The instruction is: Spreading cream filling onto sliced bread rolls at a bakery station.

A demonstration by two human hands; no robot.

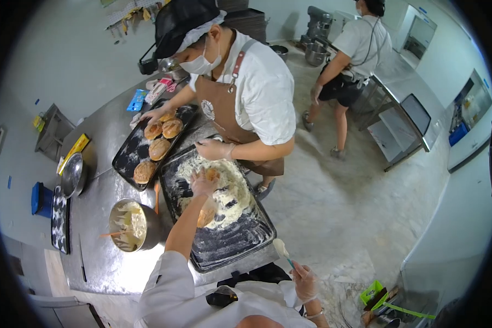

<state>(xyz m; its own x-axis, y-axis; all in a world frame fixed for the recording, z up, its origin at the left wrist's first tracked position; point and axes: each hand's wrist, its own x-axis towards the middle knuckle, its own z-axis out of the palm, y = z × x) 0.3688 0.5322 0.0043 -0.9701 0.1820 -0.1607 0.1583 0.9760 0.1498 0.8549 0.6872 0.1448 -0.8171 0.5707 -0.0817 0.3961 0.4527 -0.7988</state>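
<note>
My gloved left hand reaches over a black baking tray strewn with pale powder or crumbs. Its fingers are at a browned bun; whether they grip it is not plain. A second bun lies on the same tray, partly behind my forearm. Off the tray's near right corner, my gloved right hand holds a spatula by its teal handle. Pale cream coats the spatula's head, which points up and left.
A metal pot of cream with an orange-handled utensil stands left. Beyond it are a second tray of several buns, a metal bowl and a knife. A co-worker leans over the trays; another person stands farther back.
</note>
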